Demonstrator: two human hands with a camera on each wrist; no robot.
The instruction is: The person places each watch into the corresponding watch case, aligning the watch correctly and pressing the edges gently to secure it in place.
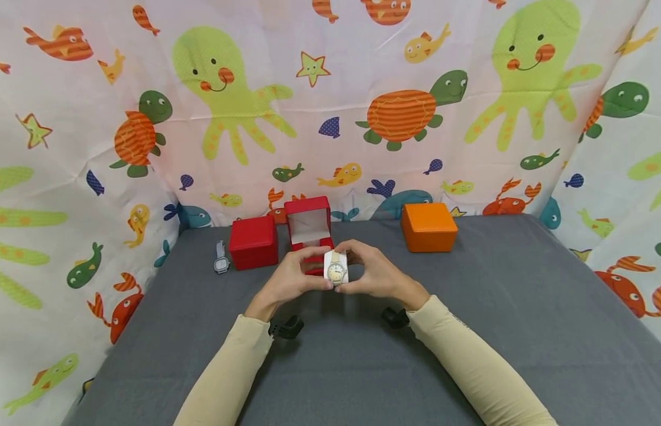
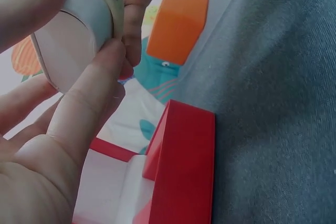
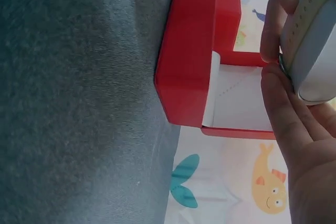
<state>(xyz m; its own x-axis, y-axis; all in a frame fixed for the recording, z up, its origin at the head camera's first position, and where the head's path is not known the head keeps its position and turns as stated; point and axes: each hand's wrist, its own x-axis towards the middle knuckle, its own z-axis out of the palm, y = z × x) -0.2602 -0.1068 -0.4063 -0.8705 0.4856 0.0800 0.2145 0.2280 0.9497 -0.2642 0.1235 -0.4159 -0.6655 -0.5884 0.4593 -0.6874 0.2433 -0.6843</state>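
Wearing cream sleeves [image 1: 223, 373], reaching over the grey table [image 1: 341, 378]. Pinching a white pillow [image 2: 65, 51] from either side with left hand [image 1: 290, 272] and right hand [image 1: 377, 269]. Holding it, with a cream-strapped watch [image 1: 336, 272] wrapped around, above the table, just in front of an open red box [image 1: 308, 205] near the far edge. Facing also a closed red box [image 1: 254, 242] just left of the open one, a silver watch [image 1: 221, 261] near the far left corner, and an orange box [image 1: 429, 228] right of the far edge's middle.
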